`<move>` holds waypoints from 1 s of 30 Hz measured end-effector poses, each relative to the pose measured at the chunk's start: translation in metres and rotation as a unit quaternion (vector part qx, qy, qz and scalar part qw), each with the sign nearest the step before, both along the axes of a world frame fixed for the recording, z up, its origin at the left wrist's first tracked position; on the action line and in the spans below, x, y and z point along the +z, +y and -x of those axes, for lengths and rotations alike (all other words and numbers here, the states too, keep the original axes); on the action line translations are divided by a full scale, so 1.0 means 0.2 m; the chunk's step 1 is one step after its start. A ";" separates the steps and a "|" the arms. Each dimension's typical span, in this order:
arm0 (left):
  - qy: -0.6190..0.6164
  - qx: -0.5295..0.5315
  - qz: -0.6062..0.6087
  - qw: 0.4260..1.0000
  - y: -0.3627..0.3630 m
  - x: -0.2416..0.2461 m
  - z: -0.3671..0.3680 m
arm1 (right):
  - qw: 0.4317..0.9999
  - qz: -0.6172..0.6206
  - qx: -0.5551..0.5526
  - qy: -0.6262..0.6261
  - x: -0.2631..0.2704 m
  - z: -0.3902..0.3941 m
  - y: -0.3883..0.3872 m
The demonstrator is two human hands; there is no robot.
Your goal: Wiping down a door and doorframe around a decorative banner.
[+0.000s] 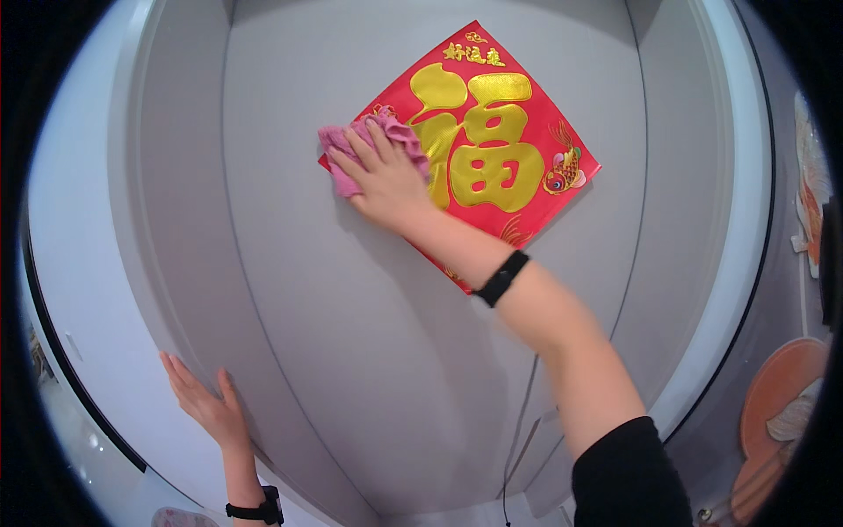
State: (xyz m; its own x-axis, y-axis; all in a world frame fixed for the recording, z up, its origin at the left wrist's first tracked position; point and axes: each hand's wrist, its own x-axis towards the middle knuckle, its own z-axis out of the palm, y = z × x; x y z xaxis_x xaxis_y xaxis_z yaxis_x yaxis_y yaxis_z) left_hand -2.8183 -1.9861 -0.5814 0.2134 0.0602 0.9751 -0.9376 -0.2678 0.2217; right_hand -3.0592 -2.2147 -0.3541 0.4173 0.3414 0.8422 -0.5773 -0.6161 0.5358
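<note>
My right hand (pixel 388 174) lies spread over a crumpled pink cloth (pixel 342 174), pressing it on the left corner of a red diamond-shaped hanging (pixel 560 141). The hanging has large raised gold characters and a fish figure at its right; it is fixed flat on a grey panel (pixel 369 342). The cloth and my forearm cover parts of its left and lower side. At lower left, my left hand (pixel 211 405) holds nothing. Its palm is against or close to the grey side frame (pixel 178 263), thumb apart from the fingers.
Dark seams run down both sides of the panel. A dark cord (pixel 518 441) hangs at the lower middle. White curved trim (pixel 718 250) borders the right side, with an orange wall ornament (pixel 767 408) beyond it. A patterned rounded thing (pixel 181 518) shows at the bottom left.
</note>
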 end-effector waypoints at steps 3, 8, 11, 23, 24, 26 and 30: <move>0.008 0.003 -0.001 1.000 0.00 -0.06 0.01 | 0.995 0.052 -0.079 0.028 0.19 0.31 -0.01; 0.035 0.040 -0.005 0.999 0.02 -0.11 0.03 | 0.992 -0.097 0.079 0.023 0.32 0.49 0.03; 0.039 0.032 -0.002 0.999 0.05 -0.12 0.05 | 0.897 -0.342 0.277 -0.049 0.40 0.45 0.27; -0.017 0.017 -0.020 1.000 0.02 0.14 0.03 | 0.861 -0.071 -0.345 -0.366 0.39 0.55 -0.10; -0.019 0.006 -0.018 1.000 0.02 0.17 0.06 | 0.907 0.011 -0.246 -0.343 0.34 0.49 -0.22; 0.004 0.057 -0.018 0.998 -0.04 0.16 0.19 | 0.933 -0.022 -0.273 -0.234 0.25 0.24 -0.18; -0.060 0.047 -0.035 0.996 -0.10 0.15 0.49 | 0.992 -0.083 -0.071 0.064 -0.11 -0.06 0.02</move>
State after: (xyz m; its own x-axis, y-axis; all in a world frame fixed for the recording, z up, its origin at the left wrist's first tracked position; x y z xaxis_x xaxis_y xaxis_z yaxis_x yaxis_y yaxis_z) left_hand -2.9170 -2.0068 -0.5523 0.0913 0.0044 0.9958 -0.9264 -0.3664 0.0866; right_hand -3.0469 -2.2116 -0.3755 0.5586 0.1337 0.8186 -0.5977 -0.6194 0.5090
